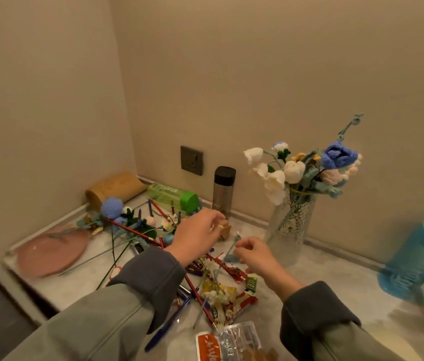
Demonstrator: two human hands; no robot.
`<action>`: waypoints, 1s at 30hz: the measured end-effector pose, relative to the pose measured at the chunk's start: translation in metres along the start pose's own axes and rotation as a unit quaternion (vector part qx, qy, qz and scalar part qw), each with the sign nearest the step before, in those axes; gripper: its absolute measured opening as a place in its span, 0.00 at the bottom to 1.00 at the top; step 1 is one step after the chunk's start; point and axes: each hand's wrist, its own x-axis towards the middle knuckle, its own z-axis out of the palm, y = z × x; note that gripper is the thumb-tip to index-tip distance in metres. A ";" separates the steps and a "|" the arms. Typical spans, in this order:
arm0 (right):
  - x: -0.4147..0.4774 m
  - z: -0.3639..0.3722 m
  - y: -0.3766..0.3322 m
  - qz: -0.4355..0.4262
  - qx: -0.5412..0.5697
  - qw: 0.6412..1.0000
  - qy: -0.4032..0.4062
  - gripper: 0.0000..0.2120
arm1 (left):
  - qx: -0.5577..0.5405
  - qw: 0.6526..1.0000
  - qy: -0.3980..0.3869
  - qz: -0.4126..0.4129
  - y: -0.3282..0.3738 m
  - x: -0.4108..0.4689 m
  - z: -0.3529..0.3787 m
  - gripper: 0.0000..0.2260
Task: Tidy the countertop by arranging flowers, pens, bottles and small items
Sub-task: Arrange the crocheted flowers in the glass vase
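A person is standing at a pale marble countertop (322, 280) set in a corner, both arms in grey sleeves reaching forward. The right hand (256, 255) is pinching a thin green flower stem (227, 252) between thumb and fingertips; the stem is slanting down over a heap of snack packets (234, 290), with its small white bloom sitting just above the fingers. The left hand (195, 237) is hovering palm down with fingers curled, its fingertips right at a small wooden block (226, 229); blur is hiding whether it is actually gripping anything.

Just right of the hands, a clear glass vase (287, 230) is standing upright, holding a bunch of white and blue knitted flowers (292, 171). Further right, a blue bottle (419, 259) is standing near the counter edge. Behind the left hand, a grey bottle (223, 191) with a black lid is standing against the wall, and a green bottle (171, 195) is lying on its side beside a brown tube (114, 188).

Loose flowers (113, 208), red pencils and pens (169, 327) are lying scattered across the left half, next to a pink plate (52, 252).
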 end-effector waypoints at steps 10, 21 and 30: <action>0.027 0.037 0.025 0.020 -0.148 0.989 -0.002 0.09 | 0.080 0.979 -0.185 -0.023 -0.050 0.004 0.029 0.14; 0.051 0.062 0.025 0.079 -0.230 0.970 0.013 0.15 | 0.192 0.949 -0.240 -0.067 -0.067 0.026 0.060 0.22; 0.050 0.065 0.027 0.085 -0.067 0.993 0.046 0.11 | 0.048 0.946 -0.274 -0.166 -0.065 0.040 0.068 0.12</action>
